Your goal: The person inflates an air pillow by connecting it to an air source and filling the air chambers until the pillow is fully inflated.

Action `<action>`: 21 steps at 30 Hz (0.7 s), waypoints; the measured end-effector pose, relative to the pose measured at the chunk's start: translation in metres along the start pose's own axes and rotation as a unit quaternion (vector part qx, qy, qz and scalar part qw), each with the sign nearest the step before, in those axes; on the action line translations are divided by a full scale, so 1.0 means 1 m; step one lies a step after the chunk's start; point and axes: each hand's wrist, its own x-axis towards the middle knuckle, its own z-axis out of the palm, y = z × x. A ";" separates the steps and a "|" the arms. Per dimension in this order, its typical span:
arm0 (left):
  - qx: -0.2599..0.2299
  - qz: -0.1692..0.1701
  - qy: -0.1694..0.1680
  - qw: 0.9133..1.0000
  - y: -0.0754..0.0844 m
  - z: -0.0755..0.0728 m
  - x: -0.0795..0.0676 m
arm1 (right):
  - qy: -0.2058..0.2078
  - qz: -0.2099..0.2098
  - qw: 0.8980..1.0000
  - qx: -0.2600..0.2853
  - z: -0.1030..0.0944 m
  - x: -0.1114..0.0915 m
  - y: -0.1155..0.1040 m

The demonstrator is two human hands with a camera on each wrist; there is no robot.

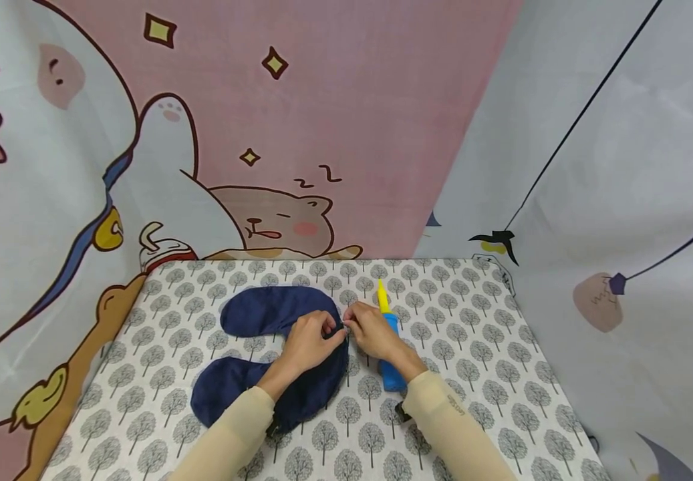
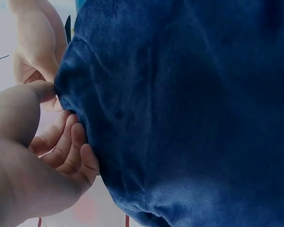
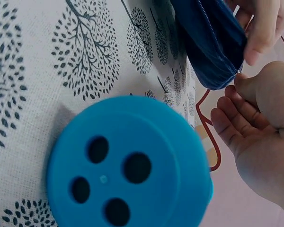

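A U-shaped navy neck pillow lies on the table, its opening towards the left. My left hand pinches the pillow's right edge between thumb and fingers. Close beside it, my right hand pinches the small pull at the end of a zipper that runs along the pillow's edge. In the left wrist view the soft cover fills most of the picture. A blue hand pump with a yellow nozzle lies under my right wrist, partly hidden by it. Its round end with several holes shows large in the right wrist view.
A tree-print cloth covers the table. A small black object sits by my right sleeve, partly covered. Cartoon-printed curtains hang behind the table and at both sides.
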 end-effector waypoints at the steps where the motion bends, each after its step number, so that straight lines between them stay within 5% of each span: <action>1: 0.004 -0.001 0.001 1.000 0.000 0.001 0.000 | -0.003 0.001 1.000 0.001 -0.002 0.001 -0.004; 11: 0.015 0.010 0.004 1.000 -0.002 0.002 -0.002 | 0.012 -0.010 1.000 -0.004 -0.007 0.003 -0.014; 21: -0.009 0.018 -0.010 1.000 -0.003 0.003 -0.007 | -0.013 0.067 0.995 -0.074 -0.022 0.015 -0.042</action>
